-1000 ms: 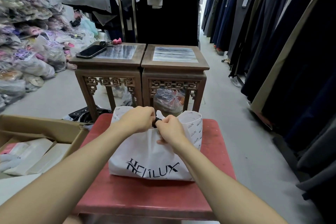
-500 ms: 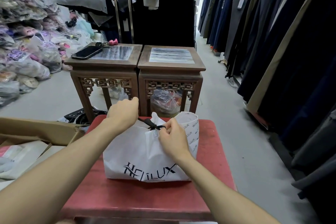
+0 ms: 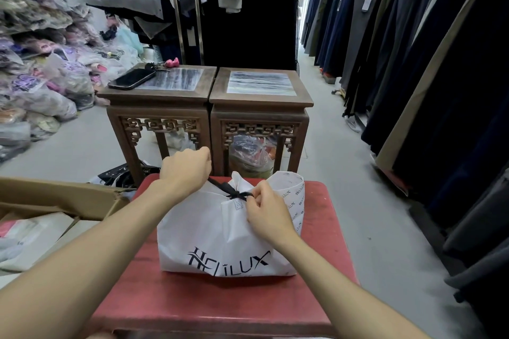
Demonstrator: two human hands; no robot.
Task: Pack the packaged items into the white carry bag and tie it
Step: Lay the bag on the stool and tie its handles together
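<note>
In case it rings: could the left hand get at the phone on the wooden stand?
Probably not at once: the left hand grips the black ribbon; the phone lies well beyond.

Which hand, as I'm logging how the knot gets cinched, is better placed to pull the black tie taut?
Probably the left hand: it grips the free end of the black tie, stretched away from the white carry bag. The right hand pinches the knot, anchoring it.
</note>
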